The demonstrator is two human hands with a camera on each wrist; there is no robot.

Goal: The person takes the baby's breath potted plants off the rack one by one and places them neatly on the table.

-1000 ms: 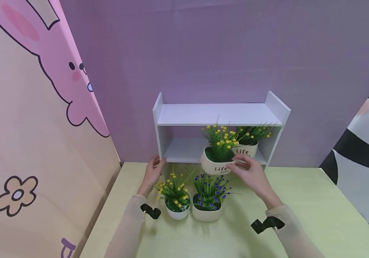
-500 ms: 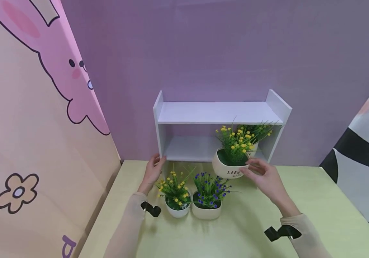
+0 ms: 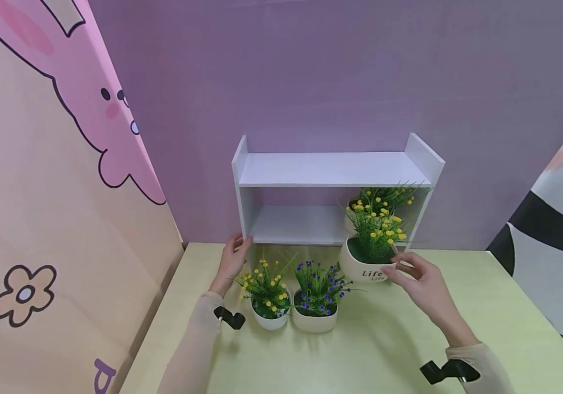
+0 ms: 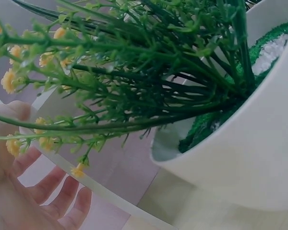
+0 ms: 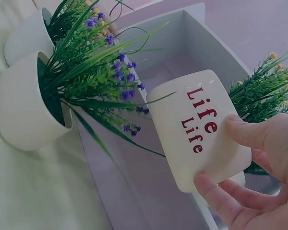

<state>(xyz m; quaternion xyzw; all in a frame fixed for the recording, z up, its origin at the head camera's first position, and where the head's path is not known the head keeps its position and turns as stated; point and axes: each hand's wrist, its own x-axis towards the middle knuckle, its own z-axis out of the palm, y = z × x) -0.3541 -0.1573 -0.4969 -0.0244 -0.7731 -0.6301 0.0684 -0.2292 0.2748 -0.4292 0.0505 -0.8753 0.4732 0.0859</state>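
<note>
One flower pot [image 3: 358, 267] hangs pinched in our right hand [image 3: 422, 283], in front of the right end of the shelf [image 3: 332, 169], while our left hand [image 3: 232, 265] grips the left end, and our pot could tip because we hold only one side.

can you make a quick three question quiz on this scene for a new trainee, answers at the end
1. What colour are the flowers in the pot held by the right hand?
a) red
b) yellow
c) pink

2. True or false: the pot with purple-blue flowers stands on the upper shelf.

3. How many pots show in the head view?

Key
1. b) yellow
2. False: the pot with purple-blue flowers stands on the table.
3. Four: the held pot, the rear pot on the lower shelf, and two on the table, the purple-blue one and the white pot beside it.
</note>
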